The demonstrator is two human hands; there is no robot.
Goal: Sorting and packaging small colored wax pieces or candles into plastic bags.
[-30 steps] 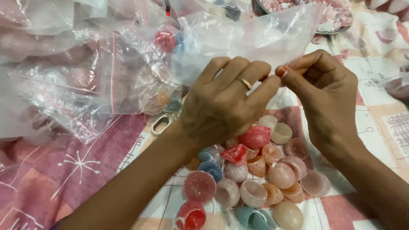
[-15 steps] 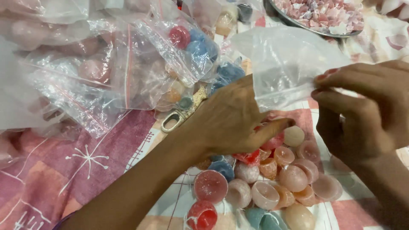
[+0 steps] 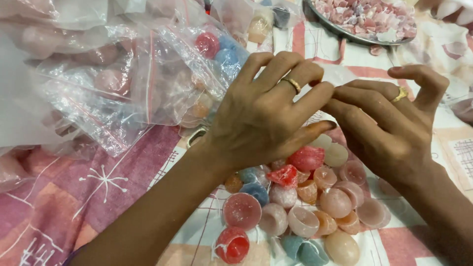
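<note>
— What are our hands doing over the pile?

— We are bringing them together above the heap of small dome-shaped candies (image 3: 300, 207). Our left hand (image 3: 266, 116) is arching with its fingers bent and reaching right, a gold ring showing on one finger. Our right hand (image 3: 389, 130) is meeting it, fingertips pinched narrow against the left ones.

— Are we gripping anything between them?

— A scrap of clear plastic bag (image 3: 340, 75) is peeking out behind the fingers, just where they are touching. We cannot tell how firmly either hand is holding it, since the fingers are covering most of it.

— And the candies?

— They are lying loose on the patterned cloth (image 3: 98, 197), directly beneath our wrists: pink, peach, red and blue-grey pieces crowding one another. To our left, filled clear zip bags (image 3: 148, 83) are piling up, holding more of the same. A metal plate of pink and white bits (image 3: 367, 19) is sitting at the top edge, well apart from our hands.
</note>
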